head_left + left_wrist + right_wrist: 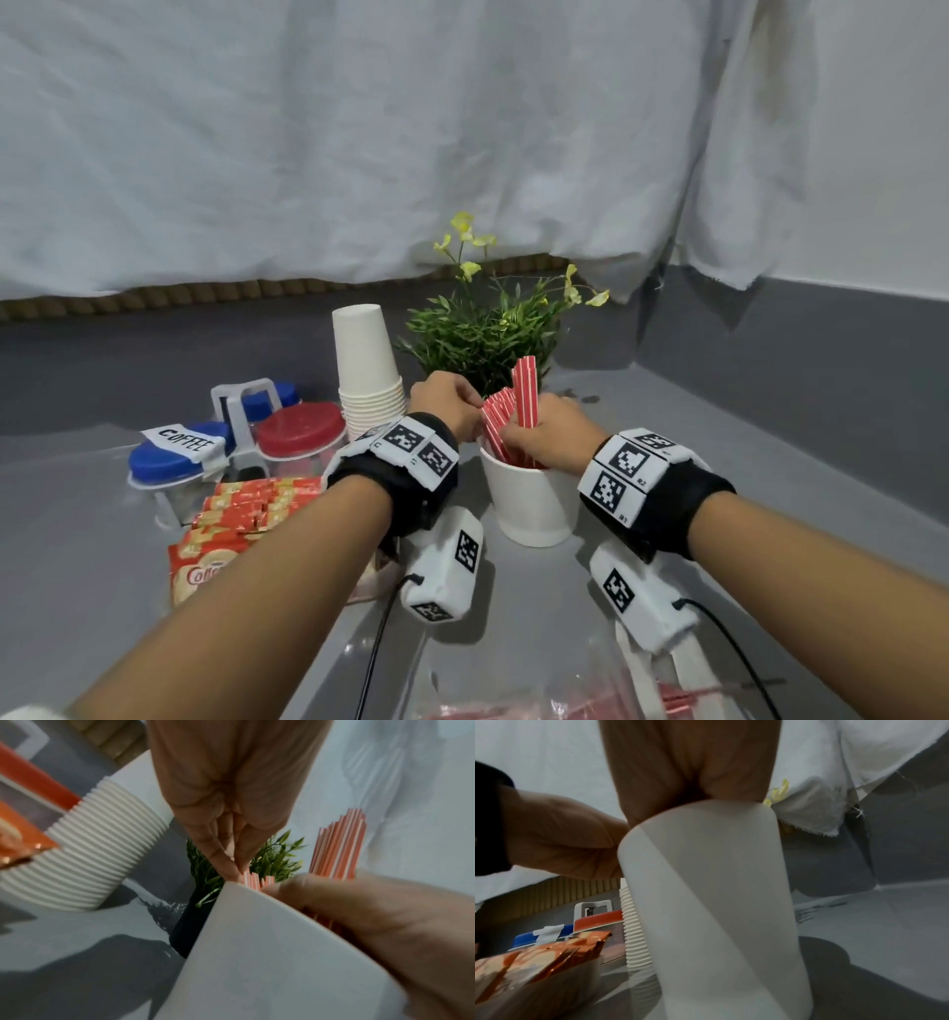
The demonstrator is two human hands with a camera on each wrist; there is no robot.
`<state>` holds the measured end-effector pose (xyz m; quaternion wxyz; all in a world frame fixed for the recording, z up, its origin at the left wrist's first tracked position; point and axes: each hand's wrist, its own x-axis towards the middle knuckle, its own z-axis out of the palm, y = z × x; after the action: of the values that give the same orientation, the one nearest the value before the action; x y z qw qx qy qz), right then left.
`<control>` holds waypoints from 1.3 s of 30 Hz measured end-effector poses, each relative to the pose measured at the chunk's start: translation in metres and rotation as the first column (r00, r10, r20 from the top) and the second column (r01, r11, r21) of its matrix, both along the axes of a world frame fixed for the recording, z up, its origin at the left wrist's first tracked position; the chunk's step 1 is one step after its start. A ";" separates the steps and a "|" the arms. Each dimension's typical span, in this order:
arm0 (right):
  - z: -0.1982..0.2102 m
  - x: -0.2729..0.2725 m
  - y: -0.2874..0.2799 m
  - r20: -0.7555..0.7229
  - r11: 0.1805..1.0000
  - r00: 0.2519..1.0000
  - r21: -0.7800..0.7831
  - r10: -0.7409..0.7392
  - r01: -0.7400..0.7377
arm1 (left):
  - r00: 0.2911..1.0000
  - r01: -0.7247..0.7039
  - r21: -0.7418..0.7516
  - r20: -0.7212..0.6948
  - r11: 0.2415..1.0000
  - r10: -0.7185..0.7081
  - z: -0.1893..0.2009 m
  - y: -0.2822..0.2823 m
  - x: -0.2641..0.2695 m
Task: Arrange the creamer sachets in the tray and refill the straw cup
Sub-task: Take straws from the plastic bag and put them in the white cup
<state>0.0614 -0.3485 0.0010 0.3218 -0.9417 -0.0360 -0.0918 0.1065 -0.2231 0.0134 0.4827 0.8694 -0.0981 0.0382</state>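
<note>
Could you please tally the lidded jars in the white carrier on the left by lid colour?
Blue-lidded jars: 2 showing, one at the front with the COFFEE label and one at the back
Red-lidded jars: 1
Total: 3 jars plainly showing in the white carrier; a further blue lid behind the label cannot be ruled out.

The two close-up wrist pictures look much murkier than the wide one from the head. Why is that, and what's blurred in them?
Head view: evenly lit and sharp on the straws, though the edges bend. Left wrist view: dimmer, with the right hand and white cup smeared because they are so close. Right wrist view: darkest, the cup fills the middle softly, and the sachets are out of focus.
</note>
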 end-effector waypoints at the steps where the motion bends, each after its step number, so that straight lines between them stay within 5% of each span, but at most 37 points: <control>1: 0.000 0.002 0.000 -0.028 1.000 1.000 -0.030 0.006 -0.007 | 1.000 0.007 -0.049 -0.019 0.999 -0.008 -0.002 0.000 0.003; 7: 0.002 0.003 -0.003 -0.060 0.999 0.998 -0.046 0.013 -0.016 | 0.998 -0.020 -0.244 -0.061 0.969 0.005 -0.010 0.000 0.009; 16: -0.007 0.003 -0.006 0.105 0.964 0.986 0.246 -0.129 0.100 | 0.999 0.029 -0.363 -0.020 0.931 -0.039 -0.015 0.005 -0.008; 20: -0.010 0.003 -0.004 0.232 0.970 0.952 0.187 -0.199 0.157 | 0.995 0.091 -0.171 0.056 0.981 -0.082 -0.023 0.005 -0.008; 23: -0.008 -0.001 -0.004 0.218 0.994 0.971 0.076 -0.095 0.081 | 0.988 0.074 0.110 0.126 0.991 -0.088 -0.028 0.007 -0.005; 27: -0.004 -0.006 -0.006 0.148 1.000 0.989 0.021 -0.005 0.002 | 0.987 0.071 0.289 0.117 0.955 -0.109 -0.026 0.008 -0.004; 33: 0.001 -0.008 -0.006 0.126 0.999 0.992 0.028 0.024 -0.028 | 0.996 0.089 0.280 -0.024 0.956 -0.086 -0.020 0.008 -0.016; 39: 0.012 -0.031 -0.023 0.140 0.965 0.984 0.251 -0.112 0.074 | 0.995 0.091 0.177 0.019 0.980 -0.096 0.001 0.020 -0.040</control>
<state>0.0302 -0.3711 0.0133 0.4269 -0.8857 -0.0046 -0.1825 0.0669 -0.2033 0.0147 0.4038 0.9025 -0.1485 0.0187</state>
